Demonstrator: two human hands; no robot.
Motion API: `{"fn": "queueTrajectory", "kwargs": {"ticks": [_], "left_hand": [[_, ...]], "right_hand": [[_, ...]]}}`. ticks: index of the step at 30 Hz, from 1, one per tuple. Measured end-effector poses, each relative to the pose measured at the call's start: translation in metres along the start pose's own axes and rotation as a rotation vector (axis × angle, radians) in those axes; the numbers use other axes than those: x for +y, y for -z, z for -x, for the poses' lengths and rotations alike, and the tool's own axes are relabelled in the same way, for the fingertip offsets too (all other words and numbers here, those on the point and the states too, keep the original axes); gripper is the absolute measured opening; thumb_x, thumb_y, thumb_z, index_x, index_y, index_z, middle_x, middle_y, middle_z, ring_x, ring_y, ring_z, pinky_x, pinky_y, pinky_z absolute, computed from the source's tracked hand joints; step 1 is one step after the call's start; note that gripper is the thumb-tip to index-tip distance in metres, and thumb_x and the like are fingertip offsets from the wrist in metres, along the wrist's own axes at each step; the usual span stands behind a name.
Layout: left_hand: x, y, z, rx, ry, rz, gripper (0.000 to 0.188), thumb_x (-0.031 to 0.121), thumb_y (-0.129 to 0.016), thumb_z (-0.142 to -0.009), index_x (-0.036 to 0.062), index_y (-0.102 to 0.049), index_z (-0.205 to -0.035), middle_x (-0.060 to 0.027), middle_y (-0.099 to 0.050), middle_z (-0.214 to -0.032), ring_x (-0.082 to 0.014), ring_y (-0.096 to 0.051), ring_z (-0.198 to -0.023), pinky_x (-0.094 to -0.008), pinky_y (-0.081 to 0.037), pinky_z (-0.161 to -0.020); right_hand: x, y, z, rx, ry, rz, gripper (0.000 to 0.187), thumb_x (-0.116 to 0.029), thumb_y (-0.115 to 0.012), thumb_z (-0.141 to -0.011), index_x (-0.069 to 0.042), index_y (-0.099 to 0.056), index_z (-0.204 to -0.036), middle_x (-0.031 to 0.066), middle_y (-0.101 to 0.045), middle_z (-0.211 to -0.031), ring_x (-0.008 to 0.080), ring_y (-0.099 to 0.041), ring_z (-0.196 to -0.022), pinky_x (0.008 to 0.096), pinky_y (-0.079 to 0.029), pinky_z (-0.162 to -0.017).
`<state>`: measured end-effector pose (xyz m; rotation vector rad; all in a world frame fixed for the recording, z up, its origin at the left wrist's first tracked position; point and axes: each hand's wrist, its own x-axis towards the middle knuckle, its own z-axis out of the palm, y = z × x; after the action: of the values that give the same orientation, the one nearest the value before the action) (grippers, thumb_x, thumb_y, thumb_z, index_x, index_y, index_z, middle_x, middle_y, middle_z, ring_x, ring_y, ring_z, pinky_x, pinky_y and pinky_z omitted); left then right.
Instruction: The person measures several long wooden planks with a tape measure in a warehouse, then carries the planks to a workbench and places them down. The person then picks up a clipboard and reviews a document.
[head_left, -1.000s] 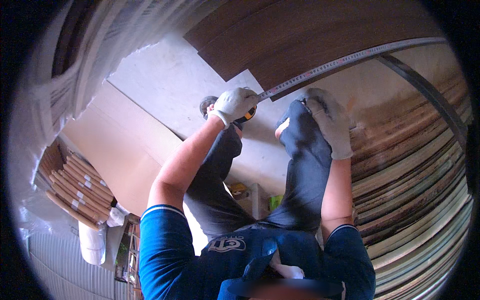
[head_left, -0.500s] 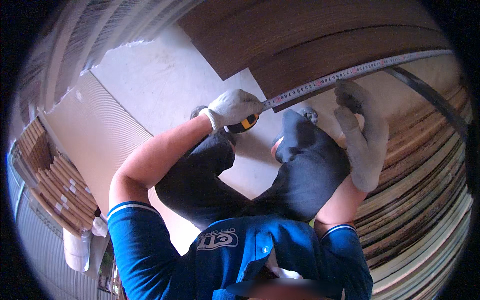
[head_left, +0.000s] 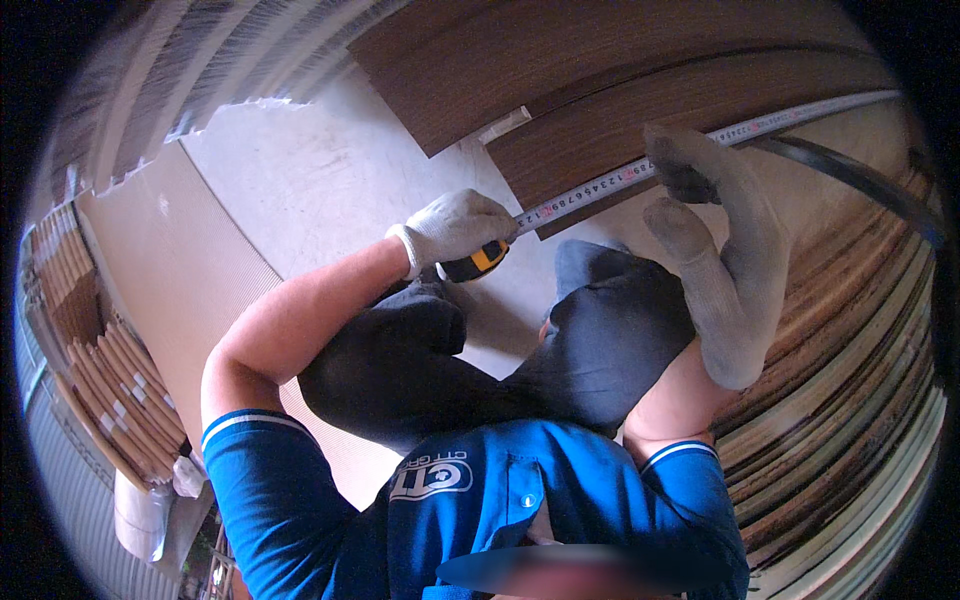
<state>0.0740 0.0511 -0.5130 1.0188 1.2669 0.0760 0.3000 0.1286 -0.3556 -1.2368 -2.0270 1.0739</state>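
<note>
My left hand, in a pale knit work glove, is closed around a black and yellow tape measure. From its case the white blade runs out to the right, across the dark brown wood-grain panel and along its near edge. My right hand, also gloved, is raised to the right with thumb and fingers apart. In this view its fingertips overlap the blade; whether they touch it I cannot tell. The blade's far end is too small to make out.
A second brown panel lies beyond the first. Stacked boards fill the right side, with a dark curved bar above them. At left are a ribbed tan sheet, bundled flat cartons and plastic-wrapped stock.
The tape measure in my left hand has shifted slightly left and down, with more blade showing before the panel. My right hand's fingers have moved up and left, over the blade.
</note>
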Motion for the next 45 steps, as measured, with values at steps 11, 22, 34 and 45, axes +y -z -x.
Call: {"fn": "queueTrajectory", "kwargs": {"ticks": [11, 22, 34, 45], "left_hand": [[-0.002, -0.002, 0.0, 0.008, 0.026, -0.008, 0.031, 0.033, -0.06, -0.092, 0.006, -0.074, -0.095, -0.0015, -0.067, -0.079, -0.0093, -0.057, -0.069, -0.0288, -0.05, -0.066], [-0.025, -0.005, -0.009, -0.005, -0.149, -0.106, 0.026, 0.027, -0.06, -0.094, 0.0038, -0.07, -0.093, -0.0058, -0.067, -0.08, -0.0101, -0.059, -0.074, -0.0311, -0.051, -0.071], [0.046, -0.01, 0.009, -0.047, -0.472, -0.176, 0.028, 0.029, -0.058, -0.091, 0.0046, -0.071, -0.091, -0.0054, -0.068, -0.079, -0.0153, -0.062, -0.07, -0.0305, -0.049, -0.065], [0.118, 0.015, 0.084, 0.101, -0.107, -0.106, 0.042, 0.042, -0.059, -0.087, 0.003, -0.074, -0.089, -0.01, -0.069, -0.075, -0.0172, -0.065, -0.07, -0.0322, -0.051, -0.067]], "right_hand": [[0.001, 0.0, 0.006, 0.048, 0.085, -0.056, 0.036, -0.014, -0.075, -0.082, -0.001, -0.066, -0.114, 0.0164, -0.068, -0.102, 0.027, -0.067, -0.088, 0.0336, -0.053, -0.078], [-0.006, -0.005, 0.004, 0.074, 0.039, 0.084, 0.035, -0.024, -0.073, -0.085, -0.005, -0.066, -0.113, 0.0142, -0.068, -0.104, 0.0294, -0.067, -0.09, 0.0361, -0.053, -0.079], [0.087, -0.004, -0.001, 0.977, -0.562, -0.122, 0.072, -0.031, -0.073, -0.085, 0.001, -0.04, -0.141, 0.023, -0.049, -0.135, 0.0346, -0.046, -0.128, 0.0425, -0.031, -0.112], [0.04, 0.096, -0.06, 0.935, -0.449, -1.351, 0.028, -0.031, -0.068, -0.093, -0.011, -0.053, -0.106, 0.0048, -0.063, -0.085, 0.0173, -0.063, -0.073, 0.031, -0.053, -0.062]]}}
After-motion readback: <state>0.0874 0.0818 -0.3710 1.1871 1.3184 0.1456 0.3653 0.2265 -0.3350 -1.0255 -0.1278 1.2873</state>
